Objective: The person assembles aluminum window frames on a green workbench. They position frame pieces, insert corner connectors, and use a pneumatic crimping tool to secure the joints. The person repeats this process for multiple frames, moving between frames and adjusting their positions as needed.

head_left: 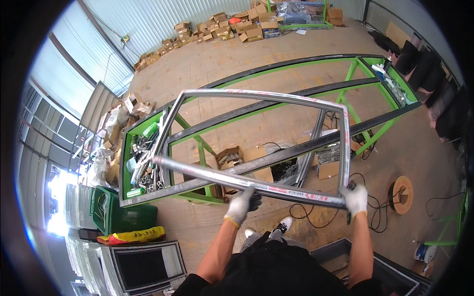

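A rectangular metal window frame (237, 181), grey with red-printed film on its bars, is held tilted over the green workbench (197, 129). My left hand (241, 205), in a white glove with dark fingers, grips the near bar around its middle. At the near right corner my right hand (355, 199), gloved the same way, is closed round the frame. The fingertips of both hands are partly hidden by the bar. The frame's far side lies above the bench's black-topped rails, and I cannot tell whether it touches them.
Metal fittings (148, 160) fill the bench's left tray; bottles and tools (392, 84) lie in the right one. A green bin (126, 217) stands at the left, a cable reel (401, 195) at the right. Cable (306, 214) loops on the floor. Cardboard boxes (252, 33) line the far wall.
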The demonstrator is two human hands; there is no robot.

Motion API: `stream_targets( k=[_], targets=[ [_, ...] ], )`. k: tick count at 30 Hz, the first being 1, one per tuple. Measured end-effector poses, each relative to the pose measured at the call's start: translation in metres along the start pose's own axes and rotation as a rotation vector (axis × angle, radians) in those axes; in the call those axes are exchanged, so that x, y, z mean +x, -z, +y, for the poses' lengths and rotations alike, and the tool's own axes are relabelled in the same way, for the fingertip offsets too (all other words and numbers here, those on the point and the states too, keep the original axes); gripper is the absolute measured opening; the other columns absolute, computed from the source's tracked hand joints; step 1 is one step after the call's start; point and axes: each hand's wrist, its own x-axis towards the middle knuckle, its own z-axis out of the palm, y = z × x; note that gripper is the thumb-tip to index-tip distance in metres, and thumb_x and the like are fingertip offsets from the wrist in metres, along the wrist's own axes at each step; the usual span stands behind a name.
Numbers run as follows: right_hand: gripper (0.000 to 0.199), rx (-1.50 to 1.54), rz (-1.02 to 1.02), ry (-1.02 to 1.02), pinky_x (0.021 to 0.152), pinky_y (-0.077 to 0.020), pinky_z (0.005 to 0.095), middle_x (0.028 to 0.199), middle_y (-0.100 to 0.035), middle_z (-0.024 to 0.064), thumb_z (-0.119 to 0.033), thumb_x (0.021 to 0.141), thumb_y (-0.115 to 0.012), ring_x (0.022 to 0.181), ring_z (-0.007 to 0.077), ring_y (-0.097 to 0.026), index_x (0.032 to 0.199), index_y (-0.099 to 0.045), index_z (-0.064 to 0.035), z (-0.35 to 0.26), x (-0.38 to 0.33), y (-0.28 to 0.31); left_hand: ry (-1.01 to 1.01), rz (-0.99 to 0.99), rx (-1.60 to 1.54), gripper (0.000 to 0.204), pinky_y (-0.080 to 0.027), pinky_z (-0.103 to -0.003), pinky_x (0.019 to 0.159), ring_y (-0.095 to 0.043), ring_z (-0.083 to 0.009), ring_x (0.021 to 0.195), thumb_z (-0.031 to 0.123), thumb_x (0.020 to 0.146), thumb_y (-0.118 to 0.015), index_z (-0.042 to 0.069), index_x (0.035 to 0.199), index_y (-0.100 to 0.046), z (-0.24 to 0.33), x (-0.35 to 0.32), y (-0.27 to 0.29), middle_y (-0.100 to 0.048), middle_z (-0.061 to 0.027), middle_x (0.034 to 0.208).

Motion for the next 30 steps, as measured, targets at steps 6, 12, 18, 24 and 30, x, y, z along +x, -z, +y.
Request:
stream_targets(
  k=[6,12,18,24,30],
  targets=[
    [0.025,0.131,-0.227,-0.190,0.061,-0.0522,0.0312,0.080,-0.077,0.0054,-0.021,0.094,-0.083,0.068,0.0109,-0.068,0.097,-0.082,0.0035,0.000,-0.109,-0.056,0.015,-0.254,0.138,0.037,-0.060,-0.032,0.078,-0.074,-0.0180,0.088,0.029,0.109,-0.065,-0.003,0.127,-0.067,-0.028,-0.014,-0.038,-0.076,-0.0104,0.106],
    [0.028,0.154,-0.589,0.046,0.072,-0.0558,0.0326,0.087,-0.078,0.0054,-0.021,0.091,-0.087,0.076,0.0109,-0.066,0.103,-0.079,0.0032,-0.027,-0.169,-0.098,-0.103,-0.061,0.337,0.049,-0.054,-0.035,0.098,-0.070,-0.0215,0.107,0.036,0.111,-0.058,-0.007,0.133,-0.068,-0.059,-0.079,0.007,-0.076,-0.0148,0.119],
    [0.033,0.321,-0.574,-0.090,0.072,-0.0555,0.0352,0.079,-0.076,0.0056,-0.031,0.091,-0.087,0.073,0.0126,-0.067,0.091,-0.078,0.0008,-0.043,-0.192,-0.113,-0.169,0.151,0.405,0.047,-0.053,-0.036,0.095,-0.068,-0.0228,0.102,0.035,0.111,-0.054,-0.007,0.129,-0.069,-0.066,-0.098,0.054,-0.076,-0.0135,0.112],
    [0.027,0.509,-0.660,-0.178,0.073,-0.0530,0.0302,0.086,-0.076,0.0068,-0.022,0.097,-0.079,0.076,0.0156,-0.070,0.105,-0.078,0.0034,-0.043,-0.200,-0.102,-0.094,0.011,0.049,0.039,-0.058,-0.038,0.078,-0.071,-0.0237,0.080,0.032,0.114,-0.057,-0.005,0.114,-0.069,-0.070,-0.095,0.091,-0.076,-0.0154,0.095],
    [0.032,0.836,-0.667,-0.568,0.079,-0.0567,0.0285,0.099,-0.079,0.0075,-0.023,0.097,-0.080,0.088,0.0143,-0.074,0.114,-0.079,0.0042,-0.035,-0.232,-0.110,-0.113,-0.049,0.047,0.038,-0.057,-0.038,0.076,-0.069,-0.0230,0.078,0.033,0.113,-0.059,-0.003,0.105,-0.068,-0.068,-0.098,0.100,-0.075,-0.0151,0.093]
  ],
)
